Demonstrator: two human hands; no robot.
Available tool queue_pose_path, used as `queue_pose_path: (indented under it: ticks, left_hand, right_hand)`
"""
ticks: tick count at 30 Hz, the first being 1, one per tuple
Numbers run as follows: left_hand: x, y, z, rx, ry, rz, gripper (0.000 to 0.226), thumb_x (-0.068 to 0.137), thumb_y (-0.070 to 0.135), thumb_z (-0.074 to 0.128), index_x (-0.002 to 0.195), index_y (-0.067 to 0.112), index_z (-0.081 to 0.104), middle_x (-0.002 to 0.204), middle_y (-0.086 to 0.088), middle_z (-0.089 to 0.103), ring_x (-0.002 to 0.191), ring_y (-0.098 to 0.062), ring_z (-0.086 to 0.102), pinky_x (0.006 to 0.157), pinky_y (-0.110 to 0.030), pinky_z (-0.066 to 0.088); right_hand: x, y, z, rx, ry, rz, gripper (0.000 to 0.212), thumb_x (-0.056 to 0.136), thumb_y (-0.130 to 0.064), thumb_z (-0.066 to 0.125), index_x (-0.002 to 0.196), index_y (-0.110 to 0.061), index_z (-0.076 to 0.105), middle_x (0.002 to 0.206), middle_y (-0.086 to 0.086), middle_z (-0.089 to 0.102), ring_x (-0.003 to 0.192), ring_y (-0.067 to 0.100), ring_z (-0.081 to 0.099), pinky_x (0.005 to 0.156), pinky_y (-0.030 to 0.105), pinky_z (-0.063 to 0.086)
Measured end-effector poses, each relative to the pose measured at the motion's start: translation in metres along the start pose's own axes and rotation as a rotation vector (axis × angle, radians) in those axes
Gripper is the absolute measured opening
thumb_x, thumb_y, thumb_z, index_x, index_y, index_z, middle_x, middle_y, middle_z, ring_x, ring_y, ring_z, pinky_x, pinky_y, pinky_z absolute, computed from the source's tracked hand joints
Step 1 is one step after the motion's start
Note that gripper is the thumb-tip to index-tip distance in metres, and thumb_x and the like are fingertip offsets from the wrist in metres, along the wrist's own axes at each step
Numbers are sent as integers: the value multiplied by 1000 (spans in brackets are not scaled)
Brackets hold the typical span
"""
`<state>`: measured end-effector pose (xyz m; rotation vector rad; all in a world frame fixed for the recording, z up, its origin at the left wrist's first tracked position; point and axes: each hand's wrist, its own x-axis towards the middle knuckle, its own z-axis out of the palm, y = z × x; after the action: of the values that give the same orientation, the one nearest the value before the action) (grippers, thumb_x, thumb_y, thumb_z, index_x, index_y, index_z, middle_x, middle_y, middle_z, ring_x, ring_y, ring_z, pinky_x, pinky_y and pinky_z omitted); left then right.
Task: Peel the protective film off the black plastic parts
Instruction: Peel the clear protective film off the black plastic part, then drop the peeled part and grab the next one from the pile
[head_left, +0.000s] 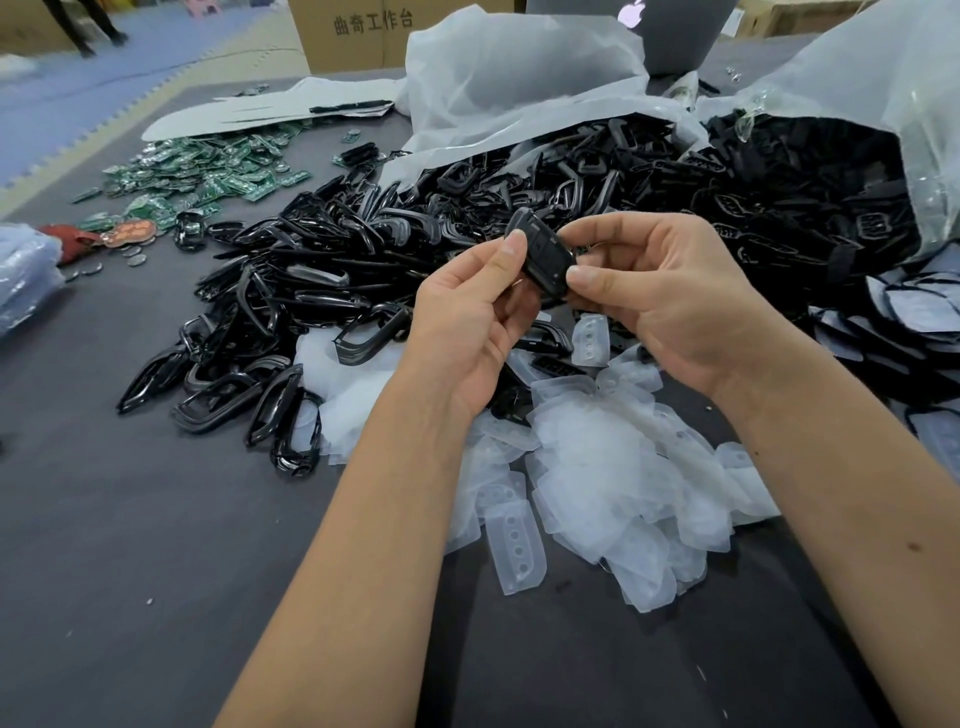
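At ten o'clock green circuit boards (208, 176) lie spread on the bench (130, 519). Your left hand (467, 322) pinches the black part (543, 254) at its upper end, thumb on top, steadying it. Your right hand (670, 296) pinches the lower edge, probably hunting a film corner; whether film remains is hard to see. Peeled films (613, 467) pile at six o'clock, the bag of parts (831, 104) at two.

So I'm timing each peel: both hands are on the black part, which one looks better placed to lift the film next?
Probably the right hand. Its thumb tip lies on the lower edge of the black part, where film could be picked up, while the left hand braces the upper end. Whether a film corner is already lifted, I cannot tell.
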<state>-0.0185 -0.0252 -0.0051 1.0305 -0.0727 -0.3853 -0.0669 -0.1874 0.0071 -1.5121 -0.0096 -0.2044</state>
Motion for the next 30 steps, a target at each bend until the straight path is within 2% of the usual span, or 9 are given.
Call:
queue_pose_path:
  ticks: [3, 6, 10, 17, 21, 23, 25, 28, 30]
  left_hand:
    - [1, 0, -2, 36, 2, 2, 10, 100, 13, 65, 95, 7, 72, 81, -4, 74, 65, -8, 64, 62, -19, 56]
    - [1, -1, -2, 75, -5, 16, 10, 99, 12, 65, 92, 7, 70, 81, -5, 70, 66, -9, 59, 59, -17, 52]
    - [0, -1, -2, 84, -37, 30, 13, 100, 12, 64, 88, 9, 69, 81, -5, 68, 65, -9, 56, 58, -18, 50]
    - [0, -1, -2, 54, -62, 40, 15, 99, 12, 64, 86, 10, 70, 77, -4, 65, 63, -8, 52, 58, -18, 46]
    - [-3, -6, 4, 330, 5, 215, 12, 95, 6, 70, 84, 9, 68, 69, -4, 65, 61, -13, 56, 58, -22, 49]
    - [-6, -10, 15, 554, -26, 371, 14, 88, 3, 78, 82, 14, 71, 69, -3, 68, 65, -20, 60, 65, -31, 54]
    - [-7, -16, 34, 725, -106, 466, 24, 83, 1, 82, 78, 22, 73, 69, 2, 69, 66, -17, 61, 66, -33, 54]
    - [-7, -32, 71, 927, -217, 599, 18, 78, 2, 83, 77, 18, 77, 70, 4, 72, 65, -11, 66, 65, -29, 54]
    - [-8, -47, 99, 1063, -266, 731, 7, 76, 5, 82, 79, 9, 78, 70, -3, 71, 67, -20, 66, 63, -39, 53]
  right_hand:
    - [-1, -1, -2, 33, -71, 68, 27, 89, 12, 66, 106, -8, 73, 79, 4, 68, 81, 17, 70, 90, 36, 63]
    - [-3, -2, -3, 87, -101, 129, 32, 90, 14, 63, 114, -5, 73, 103, 20, 69, 98, 28, 69, 104, 47, 56]
    - [-4, -3, -4, 128, -99, 134, 42, 88, 16, 61, 128, 4, 66, 126, 37, 62, 106, 34, 68, 107, 51, 52]
    - [-4, -5, -6, 84, -106, 97, 41, 86, 19, 65, 121, -2, 70, 91, 8, 73, 91, 23, 73, 95, 40, 61]
    - [-8, -14, -7, -325, -29, -16, 45, 81, 24, 66, 110, -8, 76, 94, 11, 78, 89, 21, 76, 84, 31, 62]
    - [-14, -20, -17, -500, -1, -62, 46, 79, 23, 60, 101, -12, 78, 90, 9, 79, 88, 22, 77, 84, 37, 63]
    - [-21, -29, -37, -670, 60, -95, 43, 78, 16, 56, 94, -15, 80, 84, 8, 78, 81, 19, 75, 80, 40, 63]
    - [-34, -46, -71, -886, 143, -90, 46, 75, 8, 52, 92, -24, 83, 74, -8, 74, 64, -3, 64, 61, 15, 50]
    - [-46, -57, -92, -972, 212, -51, 48, 75, 6, 51, 93, -25, 83, 78, -15, 74, 69, -6, 64, 67, 9, 47]
